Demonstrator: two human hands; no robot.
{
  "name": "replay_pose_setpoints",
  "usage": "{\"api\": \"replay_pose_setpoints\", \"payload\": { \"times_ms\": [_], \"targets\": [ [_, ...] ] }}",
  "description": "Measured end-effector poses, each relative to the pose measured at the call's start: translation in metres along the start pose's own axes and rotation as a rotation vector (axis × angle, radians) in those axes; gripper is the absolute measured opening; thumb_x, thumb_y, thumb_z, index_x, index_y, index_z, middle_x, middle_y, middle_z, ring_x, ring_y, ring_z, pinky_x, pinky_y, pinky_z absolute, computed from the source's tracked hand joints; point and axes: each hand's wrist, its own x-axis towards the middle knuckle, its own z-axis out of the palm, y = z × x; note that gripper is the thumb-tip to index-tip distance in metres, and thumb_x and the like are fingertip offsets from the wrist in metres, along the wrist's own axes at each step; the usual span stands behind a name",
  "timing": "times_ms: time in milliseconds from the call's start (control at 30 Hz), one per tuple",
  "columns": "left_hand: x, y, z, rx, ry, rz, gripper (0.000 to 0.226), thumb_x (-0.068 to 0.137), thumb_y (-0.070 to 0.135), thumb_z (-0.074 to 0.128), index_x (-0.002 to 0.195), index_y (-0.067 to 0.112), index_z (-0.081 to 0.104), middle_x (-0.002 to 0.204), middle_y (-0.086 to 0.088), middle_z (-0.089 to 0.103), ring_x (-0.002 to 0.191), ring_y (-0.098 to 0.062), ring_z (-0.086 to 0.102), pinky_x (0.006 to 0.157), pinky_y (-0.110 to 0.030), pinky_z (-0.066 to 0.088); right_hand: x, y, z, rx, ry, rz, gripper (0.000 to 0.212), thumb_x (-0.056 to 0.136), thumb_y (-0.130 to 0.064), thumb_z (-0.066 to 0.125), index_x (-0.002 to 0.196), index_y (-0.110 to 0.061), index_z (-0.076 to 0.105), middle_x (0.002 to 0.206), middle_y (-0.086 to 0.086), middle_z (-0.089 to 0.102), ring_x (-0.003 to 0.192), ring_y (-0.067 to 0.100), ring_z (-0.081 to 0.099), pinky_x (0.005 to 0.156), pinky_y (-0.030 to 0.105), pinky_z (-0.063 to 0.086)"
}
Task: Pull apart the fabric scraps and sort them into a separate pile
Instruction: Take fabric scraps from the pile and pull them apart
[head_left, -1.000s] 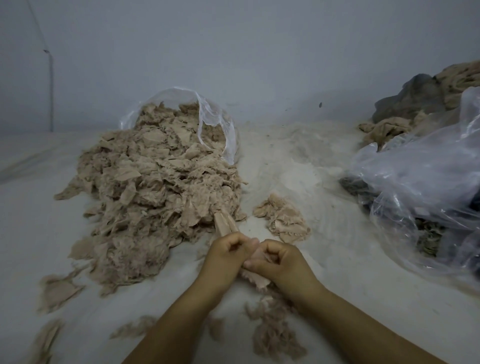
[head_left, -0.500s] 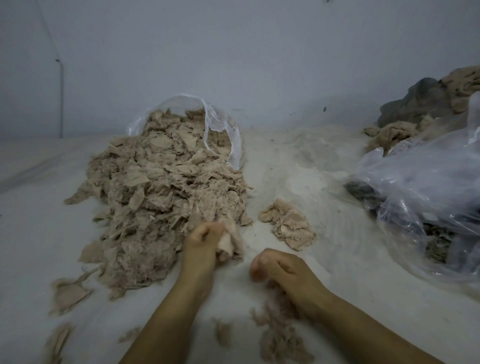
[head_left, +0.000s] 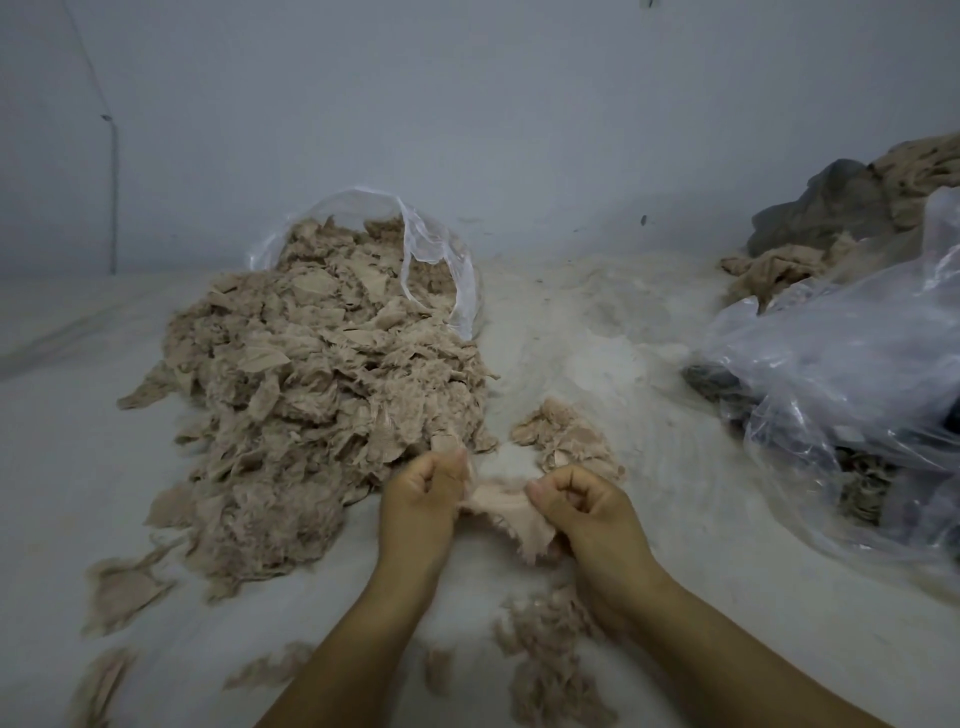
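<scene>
A beige fabric scrap (head_left: 506, 506) was stretched between the left hand (head_left: 423, 501) and the right hand (head_left: 579, 501), each clenched on one edge, just in front of the big scrap heap (head_left: 322, 395). It looked light, limp and frayed, likely to tear or part easily; gripping opposite edges seemed best. A clear bag (head_left: 441, 270) behind spilled that heap onto the pale floor (head_left: 571, 338). A small sorted pile (head_left: 566, 436) lay beside it. Another plastic bag (head_left: 857, 374) on the right held darker material, unclear.

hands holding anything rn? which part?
Yes. Both hold one beige fabric scrap stretched between them: the left hand pinches its left end, the right hand its right end.
</scene>
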Motion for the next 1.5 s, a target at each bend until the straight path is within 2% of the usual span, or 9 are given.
{"api": "replay_pose_setpoints", "payload": {
  "times_ms": [133, 267, 433, 533, 767, 933, 1100, 1200, 1500],
  "targets": [
    [0.018, -0.005, -0.023, 0.266, 0.176, 0.098, 0.044, 0.092, 0.039, 0.052, 0.077, -0.001, 0.052, 0.057, -0.005, 0.042, 0.050, -0.015, 0.038, 0.052, -0.029, 0.030, 0.017, -0.002, -0.026, -0.195, 0.218, -0.044, 0.014, 0.087, -0.017, 0.066, 0.078, -0.009, 0.061, 0.065, 0.000, 0.058, 0.059, 0.013, 0.052, 0.053, 0.018, 0.043],
    [0.019, -0.015, -0.024, 0.483, -0.029, -0.164, 0.036, 0.082, 0.036, 0.069, 0.100, 0.014, 0.048, 0.082, -0.002, 0.055, 0.071, -0.015, 0.053, 0.059, -0.028, 0.038, 0.019, -0.003, -0.034, -0.575, 0.301, -0.161, 0.007, 0.086, -0.024, 0.067, 0.084, -0.029, 0.063, 0.091, -0.005, 0.060, 0.078, 0.007, 0.057, 0.070, 0.013, 0.043],
    [0.013, -0.004, -0.016, -0.243, -0.170, -0.388, 0.002, 0.086, 0.004, 0.063, 0.087, 0.003, 0.063, 0.071, -0.010, 0.068, 0.058, -0.016, 0.064, 0.050, -0.025, 0.052, -0.003, 0.004, -0.002, -0.377, -0.160, 0.001, 0.043, 0.074, -0.054, 0.063, 0.079, -0.012, 0.071, 0.077, 0.007, 0.068, 0.068, 0.012, 0.063, 0.065, 0.029, 0.051],
    [0.010, 0.000, -0.012, -0.323, -0.255, -0.441, 0.003, 0.082, 0.004, 0.064, 0.085, 0.003, 0.062, 0.072, -0.010, 0.071, 0.063, -0.016, 0.066, 0.058, -0.026, 0.055, -0.004, 0.006, 0.006, -0.143, -0.190, 0.137, 0.051, 0.065, -0.047, 0.071, 0.101, -0.012, 0.065, 0.097, 0.008, 0.071, 0.089, 0.015, 0.070, 0.073, 0.025, 0.056],
    [0.008, 0.001, -0.005, -0.500, -0.142, -0.497, 0.014, 0.082, -0.008, 0.059, 0.084, 0.004, 0.053, 0.067, -0.013, 0.067, 0.059, -0.020, 0.068, 0.054, -0.029, 0.058, -0.002, 0.003, -0.001, -0.047, -0.167, 0.087, 0.019, 0.078, -0.016, 0.071, 0.068, -0.007, 0.057, 0.071, 0.020, 0.059, 0.068, 0.027, 0.055, 0.060, 0.027, 0.048],
    [0.024, -0.004, -0.023, -0.315, 0.207, -0.304, 0.020, 0.088, 0.003, 0.060, 0.074, 0.012, 0.049, 0.072, -0.009, 0.057, 0.062, -0.017, 0.056, 0.053, -0.021, 0.055, -0.004, 0.001, 0.000, 0.018, -0.209, 0.108, 0.027, 0.069, -0.024, 0.073, 0.073, -0.005, 0.055, 0.074, 0.025, 0.055, 0.066, 0.032, 0.049, 0.055, 0.030, 0.041],
    [0.003, 0.001, -0.008, 0.199, 0.021, 0.126, 0.023, 0.082, 0.040, 0.063, 0.085, 0.017, 0.064, 0.092, -0.002, 0.059, 0.073, 0.002, 0.055, 0.065, -0.008, 0.044, -0.003, 0.000, -0.002, 0.128, -0.168, 0.091, 0.022, 0.073, -0.018, 0.071, 0.083, -0.004, 0.058, 0.072, 0.019, 0.067, 0.059, 0.025, 0.064, 0.054, 0.030, 0.052],
    [-0.012, 0.005, 0.005, -0.025, -0.376, -0.131, 0.044, 0.073, 0.042, 0.065, 0.088, 0.000, 0.065, 0.082, -0.010, 0.068, 0.074, -0.017, 0.063, 0.066, -0.022, 0.050, -0.005, 0.000, 0.000, 0.130, -0.094, 0.072, 0.026, 0.071, -0.023, 0.071, 0.083, -0.004, 0.058, 0.069, 0.020, 0.067, 0.054, 0.025, 0.064, 0.046, 0.030, 0.052],
    [-0.007, -0.001, 0.008, -0.395, -0.282, -0.441, 0.022, 0.092, 0.017, 0.052, 0.083, 0.002, 0.065, 0.076, -0.015, 0.067, 0.065, -0.021, 0.066, 0.058, -0.032, 0.057, -0.003, 0.002, 0.003, 0.013, -0.039, 0.024, 0.020, 0.082, -0.025, 0.067, 0.071, -0.009, 0.059, 0.054, 0.006, 0.059, 0.037, 0.008, 0.048, 0.036, 0.017, 0.036]
  ]
}}
